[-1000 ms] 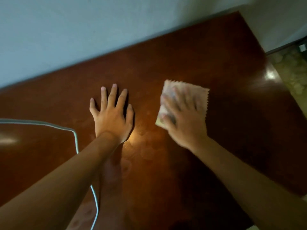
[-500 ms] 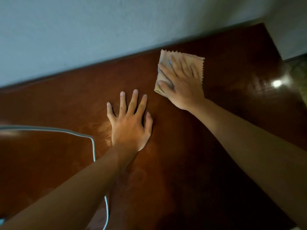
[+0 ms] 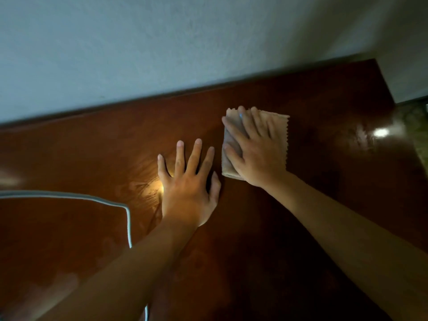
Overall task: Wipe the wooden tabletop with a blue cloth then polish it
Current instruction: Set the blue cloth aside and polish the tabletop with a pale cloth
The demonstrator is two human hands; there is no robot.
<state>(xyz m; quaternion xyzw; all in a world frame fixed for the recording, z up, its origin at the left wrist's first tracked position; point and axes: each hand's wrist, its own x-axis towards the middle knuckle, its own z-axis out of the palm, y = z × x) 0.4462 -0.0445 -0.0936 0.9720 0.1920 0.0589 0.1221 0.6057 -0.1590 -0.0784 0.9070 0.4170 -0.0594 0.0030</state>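
A dark, glossy wooden tabletop [image 3: 324, 181] fills the lower part of the view and runs back to a pale wall. A folded cloth [image 3: 279, 135] with zigzag edges lies flat on it; in this dim light it looks beige rather than blue. My right hand [image 3: 257, 154] presses down on the cloth with straight, spread fingers. My left hand [image 3: 190, 188] lies flat on the bare wood just left of the cloth, fingers spread, holding nothing.
A white cable [image 3: 92, 199] curves across the left part of the table and drops toward the front edge. The wall [image 3: 185, 42] bounds the table's far edge. The table's right edge and a patch of floor [image 3: 416, 126] show at far right.
My right hand slid the cloth away toward the wall, then drew it back a little toward me. My left hand stayed flat on the wood. The camera view shifted.
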